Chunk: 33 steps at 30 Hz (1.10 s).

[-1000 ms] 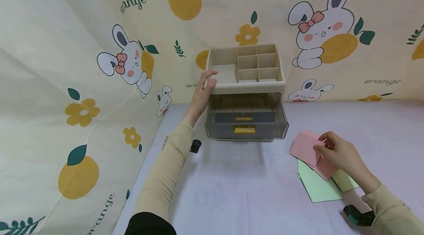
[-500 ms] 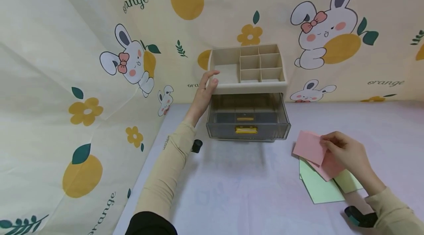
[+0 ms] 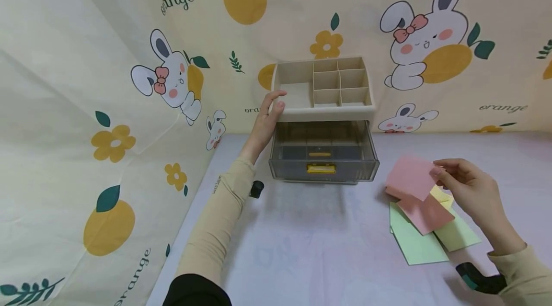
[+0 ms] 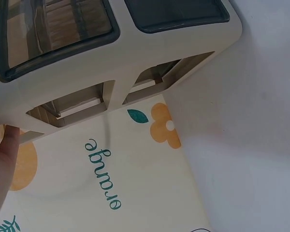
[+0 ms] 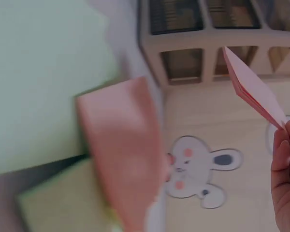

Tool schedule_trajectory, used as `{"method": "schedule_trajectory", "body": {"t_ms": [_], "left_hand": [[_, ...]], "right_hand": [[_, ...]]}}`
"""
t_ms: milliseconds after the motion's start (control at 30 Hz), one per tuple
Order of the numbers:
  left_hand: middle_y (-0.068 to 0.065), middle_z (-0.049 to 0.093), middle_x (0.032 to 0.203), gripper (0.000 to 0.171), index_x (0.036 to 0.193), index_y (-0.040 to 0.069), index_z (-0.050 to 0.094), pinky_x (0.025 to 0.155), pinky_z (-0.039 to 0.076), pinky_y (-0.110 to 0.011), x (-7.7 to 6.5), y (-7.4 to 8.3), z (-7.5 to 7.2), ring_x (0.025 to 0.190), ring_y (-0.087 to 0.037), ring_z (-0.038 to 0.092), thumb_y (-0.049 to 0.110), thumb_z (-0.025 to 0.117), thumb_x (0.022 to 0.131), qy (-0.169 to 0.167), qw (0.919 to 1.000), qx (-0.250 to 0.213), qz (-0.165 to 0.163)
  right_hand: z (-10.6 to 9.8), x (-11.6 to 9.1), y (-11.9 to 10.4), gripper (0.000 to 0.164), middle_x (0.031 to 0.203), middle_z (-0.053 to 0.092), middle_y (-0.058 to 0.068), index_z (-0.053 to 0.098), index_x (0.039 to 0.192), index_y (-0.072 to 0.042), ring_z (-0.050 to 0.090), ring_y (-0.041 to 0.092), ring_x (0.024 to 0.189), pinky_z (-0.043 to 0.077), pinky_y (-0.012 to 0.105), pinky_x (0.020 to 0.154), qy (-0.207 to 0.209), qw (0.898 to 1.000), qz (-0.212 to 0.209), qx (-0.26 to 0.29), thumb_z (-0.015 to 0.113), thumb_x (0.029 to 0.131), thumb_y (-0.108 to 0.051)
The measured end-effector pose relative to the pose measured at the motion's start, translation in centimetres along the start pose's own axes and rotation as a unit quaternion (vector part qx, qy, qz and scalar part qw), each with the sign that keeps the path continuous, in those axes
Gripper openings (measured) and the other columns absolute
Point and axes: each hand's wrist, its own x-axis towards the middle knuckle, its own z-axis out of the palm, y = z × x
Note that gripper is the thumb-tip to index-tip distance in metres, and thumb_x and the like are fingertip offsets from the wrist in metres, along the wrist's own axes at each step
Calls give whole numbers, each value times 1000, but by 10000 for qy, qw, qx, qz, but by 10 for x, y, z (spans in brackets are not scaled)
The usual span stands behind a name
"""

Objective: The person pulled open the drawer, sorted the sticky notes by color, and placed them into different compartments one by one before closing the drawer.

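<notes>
My right hand (image 3: 478,196) pinches one corner of a pink sticky note pad (image 3: 409,176) between thumb and fingers. In the right wrist view the pad (image 5: 253,89) shows edge-on as a thin stack, raised up. Below it another pink pad (image 3: 427,217) lies across green paper pads (image 3: 416,243), and a bit of yellow paper (image 3: 442,196) peeks out. My left hand (image 3: 263,129) holds the left front edge of a cream desk organizer (image 3: 323,114), index finger hooked over the rim. The organizer's clear grey drawer (image 3: 293,170) is pulled out.
The organizer's top has one large compartment (image 3: 297,95) and several small ones. A patterned cloth (image 3: 284,9) with rabbits and oranges hangs behind and to the left. A pale tablecloth (image 3: 302,248) covers the table. A dark wrist camera (image 3: 480,278) sits under the right wrist.
My right hand has lifted the pink pad off the pile and shifted right and away from me, uncovering yellow paper and more of the lower pink pad. My left hand stays on the organizer.
</notes>
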Motion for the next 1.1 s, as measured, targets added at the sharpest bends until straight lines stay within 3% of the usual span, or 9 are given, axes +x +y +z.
{"method": "schedule_trajectory", "body": {"t_ms": [367, 633, 833, 933, 1100], "left_hand": [[-1, 35, 146, 42, 132, 16, 43, 114, 18, -46, -1, 0, 2, 141, -16, 24, 31, 38, 94, 174, 9996, 159, 163], [-10, 32, 147, 40, 134, 8, 41, 115, 16, -48, 0, 1, 1, 142, -24, 21, 20, 38, 95, 68, 9999, 19, 100], [-4, 34, 147, 41, 132, 13, 43, 115, 17, -47, 1, -3, 2, 141, -19, 24, 28, 39, 94, 147, 9997, 8, 180], [-3, 35, 146, 42, 132, 14, 43, 114, 18, -47, 0, -3, 2, 141, -17, 24, 31, 39, 93, 168, 9997, -1, 203], [-3, 35, 145, 43, 132, 14, 43, 114, 17, -48, 0, -3, 2, 141, -18, 24, 32, 39, 93, 181, 9996, -16, 230]], "right_hand": [[-11, 7, -40, 19, 74, 61, -32, 62, 99, -26, 56, -13, 63, 42, 6, 54, 772, 9960, -224, 389, 63, 86, -13], [-10, 17, -70, 21, 80, 63, -22, 67, 102, -8, 58, -7, 63, 45, 4, 59, 1522, 9817, -686, 919, 63, 83, 1], [-10, 25, -94, 23, 81, 65, -19, 65, 105, 2, 58, -4, 64, 46, 5, 61, 1972, 9669, -1152, 1136, 61, 83, 4], [-7, 30, -105, 22, 82, 69, -12, 65, 102, 5, 60, 0, 64, 48, 7, 62, 1943, 9493, -1504, 1961, 61, 81, 8], [3, 37, -126, 20, 83, 72, 5, 61, 97, 13, 64, 11, 63, 52, 13, 62, 1559, 8898, -2047, 3769, 61, 77, 16]]}}
